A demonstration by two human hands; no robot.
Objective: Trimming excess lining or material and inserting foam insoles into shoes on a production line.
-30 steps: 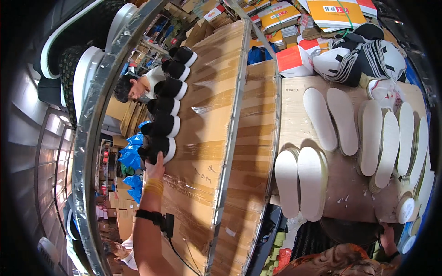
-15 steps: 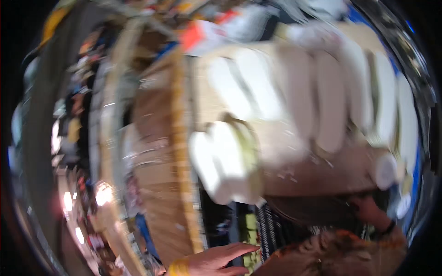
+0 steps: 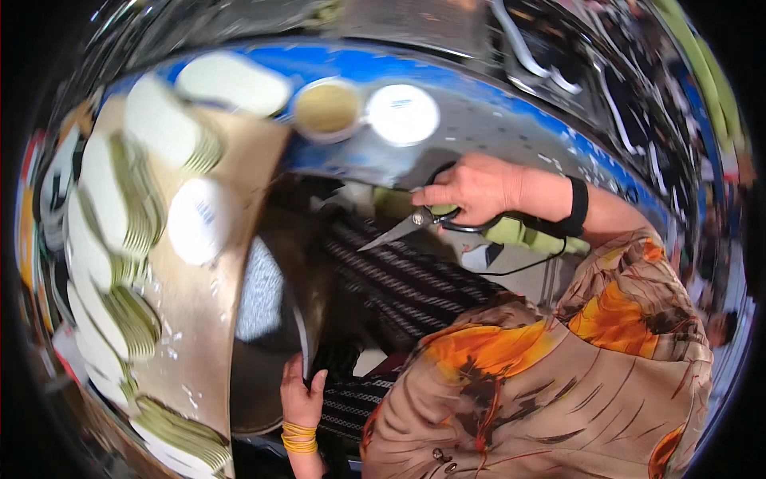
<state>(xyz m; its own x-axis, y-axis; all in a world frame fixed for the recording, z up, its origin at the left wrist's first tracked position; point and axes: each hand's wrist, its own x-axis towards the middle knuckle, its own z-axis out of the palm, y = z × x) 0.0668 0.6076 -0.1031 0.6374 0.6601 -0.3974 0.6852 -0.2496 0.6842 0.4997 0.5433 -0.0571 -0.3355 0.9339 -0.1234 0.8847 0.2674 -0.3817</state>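
Black-handled metal scissors (image 3: 413,221) are located in the right hand (image 3: 479,191), above the person's lap, with the blade tip directed toward the left and slightly down in the view. Right-hand grip: fingers are closed around the handle loops; the blades appear to lie together. A black wristband (image 3: 578,205) encircles the right wrist.

Left hand (image 3: 303,397): positioned at the near edge of a dark, rounded item (image 3: 263,375) beside the bench, with thumb and fingers slightly apart. Whether this hand grips the edge or only rests there cannot be told. Thin yellow bands (image 3: 299,437) encircle its wrist.

Beneath the scissors are black trousers with pale woven stripes (image 3: 407,283). A brown board (image 3: 195,339) on the left carries overlapping stacks of off-white, sole-shaped pieces (image 3: 120,191) along its outer side, plus a round white item (image 3: 199,221) near its inner edge. Beyond the board, a blue-and-grey worktop (image 3: 495,132) supports a round tub with yellowish contents (image 3: 339,137) and, just beside it, a round white disc-topped item (image 3: 403,115).
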